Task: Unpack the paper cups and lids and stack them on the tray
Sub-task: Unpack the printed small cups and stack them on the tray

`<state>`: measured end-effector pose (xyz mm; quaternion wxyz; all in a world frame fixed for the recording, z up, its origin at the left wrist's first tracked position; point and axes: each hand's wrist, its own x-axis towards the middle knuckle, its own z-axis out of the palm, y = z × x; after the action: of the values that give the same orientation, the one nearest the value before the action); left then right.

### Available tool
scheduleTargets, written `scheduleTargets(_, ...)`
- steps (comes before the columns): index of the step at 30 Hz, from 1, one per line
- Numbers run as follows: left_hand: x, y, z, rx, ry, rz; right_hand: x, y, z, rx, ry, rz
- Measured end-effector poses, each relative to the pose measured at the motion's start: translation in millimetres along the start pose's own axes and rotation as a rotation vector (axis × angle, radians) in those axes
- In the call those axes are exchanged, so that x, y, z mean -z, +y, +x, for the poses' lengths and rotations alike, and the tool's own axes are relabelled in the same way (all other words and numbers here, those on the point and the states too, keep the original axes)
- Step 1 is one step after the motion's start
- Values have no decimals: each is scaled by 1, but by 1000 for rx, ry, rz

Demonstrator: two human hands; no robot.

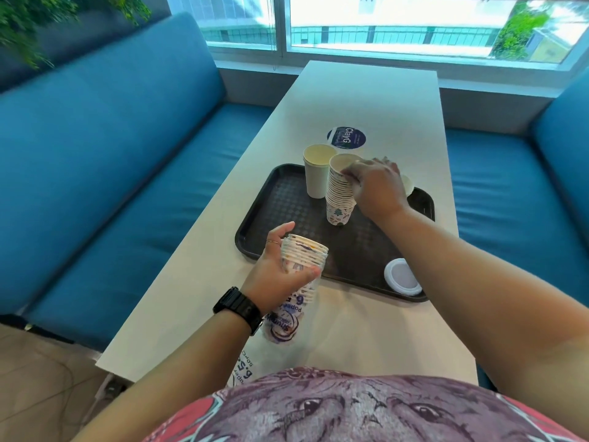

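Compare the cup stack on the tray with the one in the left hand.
The tray stack stands upright and unwrapped on the tray, right hand touching its rim. The left-hand stack is lifted off the tray, tilted, partly inside a plastic sleeve. The tray stack looks taller. Both are printed paper cups.

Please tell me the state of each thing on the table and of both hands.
Printed cup stack: upright on tray.
Plain cup stack: upright on tray.
Lids: flat on tray.
Sleeve of cups: partly unwrapped, held above the table.
Left hand: gripping the sleeve.
Right hand: holding top of printed stack.
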<state>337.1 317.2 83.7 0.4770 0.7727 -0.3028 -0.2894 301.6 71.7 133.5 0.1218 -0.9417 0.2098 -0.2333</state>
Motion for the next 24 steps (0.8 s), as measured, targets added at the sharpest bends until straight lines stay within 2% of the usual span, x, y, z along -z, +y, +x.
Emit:
scheduleTargets(7,0,0,-2,14,1,2,-6,0,-9,13,-92,-18)
scheduleTargets(13,1,1,-2,16,17,-40,1,-8,-17,-12,70,131)
scheduleTargets(16,2,2,-3,8,36,-50,10,-23,-30,-51,78,266)
scheduleTargets(19,1,4,-5,-7,44,-43,18,-37,-48,-146,-40,477)
scheduleTargets(24,-1,4,-7,-45,82,-23,17,-50,-69,-153,-397,707)
